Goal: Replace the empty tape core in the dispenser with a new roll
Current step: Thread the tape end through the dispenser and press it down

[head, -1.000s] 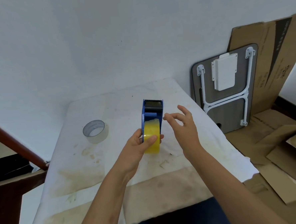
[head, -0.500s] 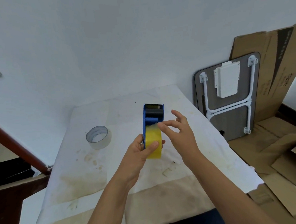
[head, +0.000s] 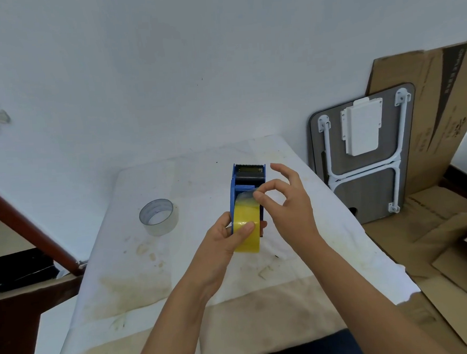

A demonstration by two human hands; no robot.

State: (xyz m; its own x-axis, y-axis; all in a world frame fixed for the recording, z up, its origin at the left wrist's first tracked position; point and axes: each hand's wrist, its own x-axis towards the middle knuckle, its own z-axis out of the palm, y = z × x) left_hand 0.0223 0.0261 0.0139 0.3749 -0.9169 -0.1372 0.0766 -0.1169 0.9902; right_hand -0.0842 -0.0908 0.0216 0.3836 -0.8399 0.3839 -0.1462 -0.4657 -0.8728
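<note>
Tape dispenser (head: 247, 180), blue with a serrated blade at its far end, sits in my left hand (head: 225, 241), which is clamped around its rear; my thumb presses on the yellow tape roll (head: 247, 228) seated inside, and my other fingers are mostly hidden behind the body. My right hand (head: 289, 206) pinches the loose tape end between thumb and forefinger just beyond the roll; the clear strip is hard to make out. Left of the dispenser, apart from it, the empty tape core (head: 158, 217) lies flat on the stained white table (head: 129, 281).
</note>
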